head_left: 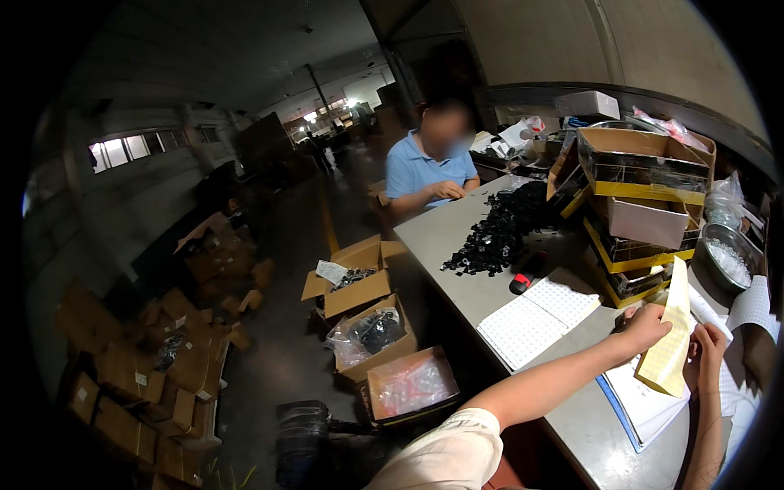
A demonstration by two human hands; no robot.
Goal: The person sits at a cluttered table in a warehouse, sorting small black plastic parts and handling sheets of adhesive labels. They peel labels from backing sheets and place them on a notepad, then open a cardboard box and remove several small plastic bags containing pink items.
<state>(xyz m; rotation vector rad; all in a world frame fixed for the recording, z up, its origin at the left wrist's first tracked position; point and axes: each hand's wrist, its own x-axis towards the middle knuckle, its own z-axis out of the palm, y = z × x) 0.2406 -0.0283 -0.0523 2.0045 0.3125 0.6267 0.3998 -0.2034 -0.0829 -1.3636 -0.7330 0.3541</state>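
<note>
Fingers of the left hand (647, 328) are clamped on the yellow paper (673, 347), held above the papers (641, 404) on the table (584, 437), near the stacked boxes (645, 178); those of the right hand (709, 351) curl beside its right edge, though whether they grip it I cannot tell

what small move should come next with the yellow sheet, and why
Probably lower the yellow sheet flat onto the white papers: the left hand grips it by its edge, it stands tilted above the table, and those papers lie just below.
</note>
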